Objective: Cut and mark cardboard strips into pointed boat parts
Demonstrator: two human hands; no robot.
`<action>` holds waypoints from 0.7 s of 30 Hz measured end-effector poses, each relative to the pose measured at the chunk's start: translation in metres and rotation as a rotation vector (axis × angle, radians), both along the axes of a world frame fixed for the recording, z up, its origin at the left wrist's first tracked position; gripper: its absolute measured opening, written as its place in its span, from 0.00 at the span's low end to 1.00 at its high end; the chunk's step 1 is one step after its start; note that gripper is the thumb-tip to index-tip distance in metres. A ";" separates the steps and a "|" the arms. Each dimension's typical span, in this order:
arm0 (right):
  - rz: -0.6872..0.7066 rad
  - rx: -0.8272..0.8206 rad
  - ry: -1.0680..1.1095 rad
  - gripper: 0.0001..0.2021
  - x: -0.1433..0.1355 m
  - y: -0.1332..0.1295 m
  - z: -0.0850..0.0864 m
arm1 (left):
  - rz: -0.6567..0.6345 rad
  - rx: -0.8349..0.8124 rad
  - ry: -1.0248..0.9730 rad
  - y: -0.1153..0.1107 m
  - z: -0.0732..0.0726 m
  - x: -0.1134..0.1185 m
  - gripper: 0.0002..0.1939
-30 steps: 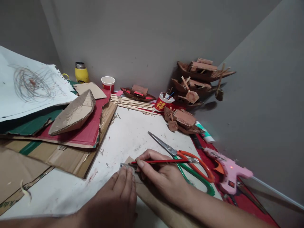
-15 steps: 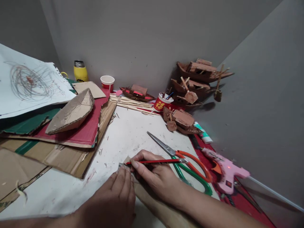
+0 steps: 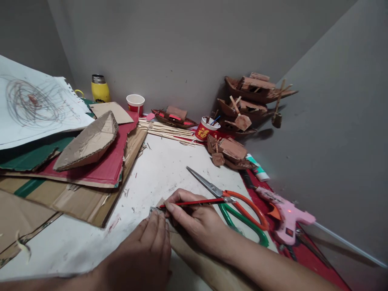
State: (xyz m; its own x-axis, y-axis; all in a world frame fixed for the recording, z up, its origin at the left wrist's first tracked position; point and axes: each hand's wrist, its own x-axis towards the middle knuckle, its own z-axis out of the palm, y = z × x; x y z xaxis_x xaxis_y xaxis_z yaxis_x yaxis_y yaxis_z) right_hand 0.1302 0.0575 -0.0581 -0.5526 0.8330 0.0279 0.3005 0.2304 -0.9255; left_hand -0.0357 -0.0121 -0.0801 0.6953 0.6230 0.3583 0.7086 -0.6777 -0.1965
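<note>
Your right hand (image 3: 198, 220) pinches a slim red pencil (image 3: 197, 202); if your left hand (image 3: 145, 244), grip unclear, eases, the flat grey ruler (image 3: 152, 209) could slip.

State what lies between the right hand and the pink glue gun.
In the head view, the orange and green handles of the scissors lie between the right hand and the glue gun.

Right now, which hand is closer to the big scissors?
Right. The right hand, holding a red pencil, is just on the near side of the scissors. The left hand is farther off, on the left side of the right hand.
</note>
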 end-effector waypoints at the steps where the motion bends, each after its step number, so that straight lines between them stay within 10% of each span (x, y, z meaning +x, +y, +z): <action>1: 0.000 0.010 -0.009 0.09 0.000 0.000 0.001 | 0.004 0.002 0.000 0.000 0.001 0.000 0.23; 21: 0.001 0.125 -0.228 0.10 0.015 -0.003 0.011 | -0.008 -0.012 -0.007 -0.002 -0.005 -0.001 0.22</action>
State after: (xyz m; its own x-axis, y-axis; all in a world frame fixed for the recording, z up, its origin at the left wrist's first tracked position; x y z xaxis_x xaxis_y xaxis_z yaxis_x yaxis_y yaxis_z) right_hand 0.1449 0.0548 -0.0474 -0.5570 0.8305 0.0054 0.4976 0.3389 -0.7985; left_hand -0.0365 -0.0141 -0.0848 0.6975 0.6221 0.3556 0.7047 -0.6854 -0.1834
